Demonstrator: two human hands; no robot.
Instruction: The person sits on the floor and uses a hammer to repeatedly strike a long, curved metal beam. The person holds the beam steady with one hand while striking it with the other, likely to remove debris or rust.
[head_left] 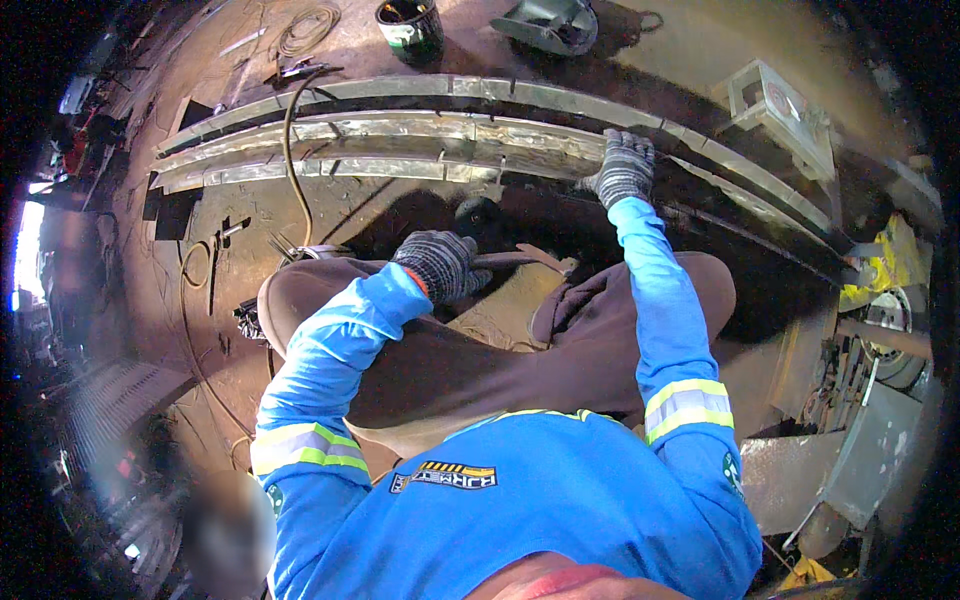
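My right hand (625, 172), in a grey striped knit glove, reaches forward onto a long metal bar (400, 127), its fingers curled over the bar. Long metal strips run alongside, one beyond it (440, 88) and one nearer me (330, 168). My left hand (440, 265), gloved alike, is closed beside my bent left knee. A narrow brownish strip (515, 258) comes out between its fingers and thumb; what it is I cannot make out. A dark rounded object (477, 216) lies in shadow just past that hand.
A cable (292, 150) crosses the bars at left. Beyond them stand a dark bucket (412, 35) and a welding helmet (550, 25). A pale metal frame (780, 110) is at the far right. Metal pieces and a yellow bag (893, 258) crowd the right side.
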